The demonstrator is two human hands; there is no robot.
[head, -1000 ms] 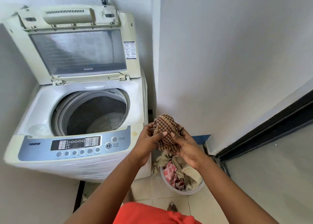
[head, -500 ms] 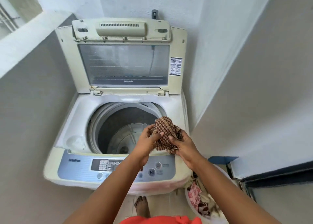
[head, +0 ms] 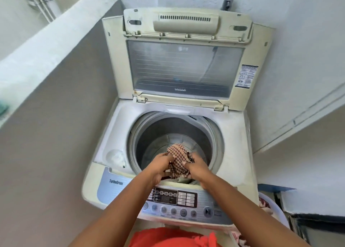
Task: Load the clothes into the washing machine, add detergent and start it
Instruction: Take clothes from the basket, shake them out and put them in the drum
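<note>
Here, one cream-and-white top-loading washing machine [head: 233,134] stands with its one windowed lid [head: 184,67] raised upright at the back. Two hands hold one bunched brown-and-cream checked cloth [head: 179,158] between them, above the front part of the machine's round drum opening [head: 168,133]. The left hand [head: 160,165] grips the cloth's left side with fingers curled tightly into the fabric; the right hand [head: 197,168] pinches the right side, its fingers likewise closed on the cloth. Both hands sit just behind the machine's blue-grey control panel [head: 115,187], with the forearms crossing over the panel's buttons.

Inside the drum, the grey metal wall and floor show behind the cloth. At the drum's front edge, under the hands, a bit of pale olive and dark fabric [head: 184,180] peeks out; how much lies there cannot be told.

To the right of the machine, low by its front corner, one pale plastic laundry basket [head: 276,211] shows at its rim, with red-and-white patterned clothing [head: 264,203] inside. In front of the machine is the person's orange garment [head: 168,237].
</note>
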